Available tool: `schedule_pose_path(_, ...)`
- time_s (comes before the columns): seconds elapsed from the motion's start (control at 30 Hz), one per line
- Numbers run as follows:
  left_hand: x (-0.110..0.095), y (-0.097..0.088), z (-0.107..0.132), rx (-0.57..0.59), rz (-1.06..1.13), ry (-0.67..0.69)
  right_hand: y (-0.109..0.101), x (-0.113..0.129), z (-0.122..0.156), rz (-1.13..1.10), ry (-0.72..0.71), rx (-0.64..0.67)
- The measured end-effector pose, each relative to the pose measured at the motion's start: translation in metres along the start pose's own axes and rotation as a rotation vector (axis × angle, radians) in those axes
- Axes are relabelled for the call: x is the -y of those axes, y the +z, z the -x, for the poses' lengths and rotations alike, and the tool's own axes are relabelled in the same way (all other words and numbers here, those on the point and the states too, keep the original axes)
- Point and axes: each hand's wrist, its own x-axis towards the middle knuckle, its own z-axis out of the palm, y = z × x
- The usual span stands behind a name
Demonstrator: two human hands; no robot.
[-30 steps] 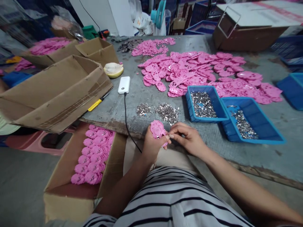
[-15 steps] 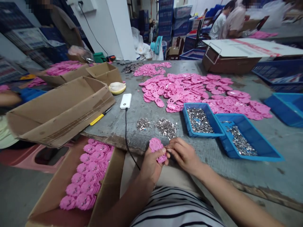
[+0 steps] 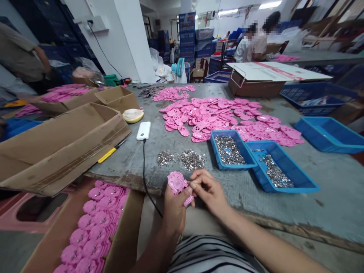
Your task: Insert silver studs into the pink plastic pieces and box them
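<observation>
A pink moulded plastic piece (image 3: 176,182) is gripped in my left hand (image 3: 175,206) near the table's front edge, with the thumb across its lower part. My right hand (image 3: 209,191) is closed in a pinch at the right side of that piece; whatever lies between its fingertips is too small to make out. Just beyond my hands are two loose heaps of small shiny metal parts (image 3: 192,159) on the grey table. More metal parts lie in two blue trays (image 3: 255,165) to the right. Behind them spreads a large pile of similar pink pieces (image 3: 210,115).
A cardboard box (image 3: 132,220) at lower left holds stacked pink pieces. On the table are a white power bank (image 3: 143,131) with a black cable (image 3: 144,167), a yellow cutter (image 3: 107,155) and an open carton (image 3: 65,140). Other people (image 3: 25,57) are in the background.
The view has tilted up and shifted, so the table contents appear farther left. The pink piece stays in my left hand, its face turned slightly; my right hand remains pinched beside it.
</observation>
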Motion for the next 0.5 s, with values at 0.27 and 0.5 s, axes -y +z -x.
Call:
schedule_pose_path(0.27, 0.005, -0.002, -0.005, -0.096, -0.138, 0.081, 0.004, -0.006, -0.001, 0.147, -0.075, -0.036)
schedule_pose_path(0.5, 0.0, 0.003, -0.007, -0.161, -0.235, 0.097, -0.013, 0.007, -0.014, 0.228, -0.072, 0.165)
